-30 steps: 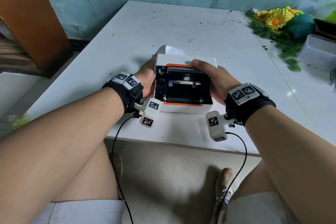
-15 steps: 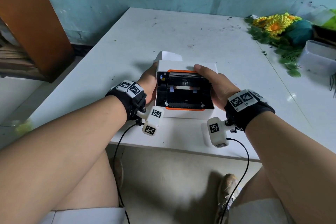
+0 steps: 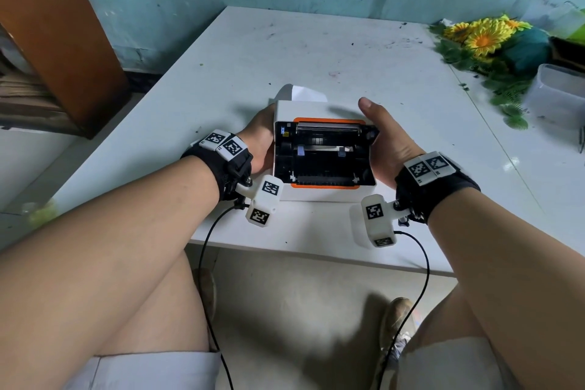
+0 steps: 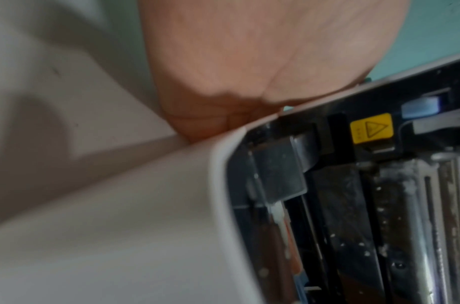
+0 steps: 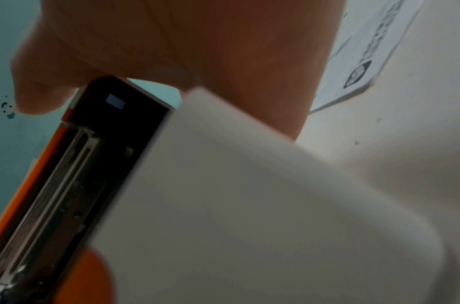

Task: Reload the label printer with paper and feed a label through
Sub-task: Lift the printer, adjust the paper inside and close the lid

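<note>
A white label printer (image 3: pixel 326 195) with orange trim stands open near the table's front edge, its black inside and metal bar facing me. My left hand (image 3: pixel 259 142) cups its left side; the fingers are hidden behind the body. My right hand (image 3: pixel 391 142) holds the right side, its thumb raised clear above the top. In the left wrist view my palm (image 4: pixel 249 51) presses the printer's white edge (image 4: pixel 119 226) beside a yellow warning sticker (image 4: pixel 370 128). The right wrist view shows my hand (image 5: pixel 197 41) against the white casing (image 5: pixel 249 205). A white sheet of paper (image 3: pixel 304 93) lies behind the printer.
Artificial sunflowers and leaves (image 3: pixel 484 38) lie at the table's far right beside a clear plastic tub (image 3: pixel 557 95). A brown wooden panel (image 3: pixel 57 35) stands to the left. The table's front edge (image 3: pixel 316 250) is just below the printer, with my knees under it.
My right thumb, which lay on the printer's top, has lifted off it. Both hands stay at the printer's sides and the printer stays open.
</note>
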The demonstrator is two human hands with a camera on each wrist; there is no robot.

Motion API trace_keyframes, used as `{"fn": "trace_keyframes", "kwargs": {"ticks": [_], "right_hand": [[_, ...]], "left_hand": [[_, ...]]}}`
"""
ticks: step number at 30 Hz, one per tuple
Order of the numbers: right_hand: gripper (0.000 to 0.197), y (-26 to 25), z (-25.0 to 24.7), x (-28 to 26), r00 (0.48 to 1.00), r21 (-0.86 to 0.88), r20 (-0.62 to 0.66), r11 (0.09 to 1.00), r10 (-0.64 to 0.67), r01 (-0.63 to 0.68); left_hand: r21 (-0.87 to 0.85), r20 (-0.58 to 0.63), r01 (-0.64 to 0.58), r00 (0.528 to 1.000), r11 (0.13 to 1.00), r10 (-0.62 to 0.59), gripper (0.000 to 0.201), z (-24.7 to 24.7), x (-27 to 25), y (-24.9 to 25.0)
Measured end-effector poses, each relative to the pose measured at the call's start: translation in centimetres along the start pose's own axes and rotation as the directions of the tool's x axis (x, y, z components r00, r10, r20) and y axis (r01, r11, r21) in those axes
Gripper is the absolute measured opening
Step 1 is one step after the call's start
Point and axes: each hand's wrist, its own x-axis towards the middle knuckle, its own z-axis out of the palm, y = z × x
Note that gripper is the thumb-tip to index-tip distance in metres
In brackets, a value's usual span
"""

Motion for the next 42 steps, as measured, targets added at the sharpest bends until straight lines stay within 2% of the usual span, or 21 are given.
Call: {"fn": "trace_keyframes", "kwargs": {"ticks": [3,5,10,14,17,20,32,36,42], "right_hand": [[0.052,0.1,-0.3,0.2,1.0,0.003,-0.001,1.0,0.003,-0.003],[0.048,0.0,-0.2,0.3,1.0,-0.014,0.006,1.0,0.005,-0.005],[0.062,0.3,-0.3,0.8,1.0,-0.045,-0.023,0.999,0.008,-0.009],[0.058,0.4,-0.2,1.0,0.999,-0.055,-0.054,0.998,-0.003,0.0],[0.058,0.4,-0.1,1.0,0.997,-0.066,-0.081,0.998,0.004,-0.009],[0.051,0.4,-0.1,1.0,0.996,-0.067,-0.094,0.998,0.006,-0.012],[0.071,0.4,-0.1,1.5,0.994,-0.125,-0.106,0.992,0.019,-0.032],[0.061,0.4,-0.1,1.5,0.994,-0.127,-0.107,0.992,0.012,-0.025],[0.062,0.4,-0.2,1.3,0.994,-0.125,-0.109,0.992,0.01,-0.023]], "left_hand": [[-0.005,0.001,0.012,1.0,1.0,-0.012,0.053,-0.1,0.0,0.1],[0.002,-0.011,-0.015,1.0,1.0,0.015,0.051,0.2,-0.3,0.1],[0.01,-0.078,-0.087,0.993,0.996,0.088,0.034,0.7,-0.4,0.0],[0.008,-0.146,-0.108,0.983,0.994,0.108,0.04,0.7,-0.2,-0.1],[-0.01,-0.205,-0.141,0.969,0.99,0.136,0.038,0.5,0.1,-0.4],[-0.026,-0.247,-0.157,0.958,0.987,0.146,0.045,0.3,0.3,-0.6],[0.024,-0.23,-0.12,0.966,0.992,0.123,0.044,0.3,0.6,-0.6],[0.005,-0.235,-0.103,0.967,0.995,0.102,0.045,0.3,0.8,-0.7],[0.02,-0.256,-0.1,0.961,0.995,0.102,0.043,0.3,0.8,-0.6]]}}
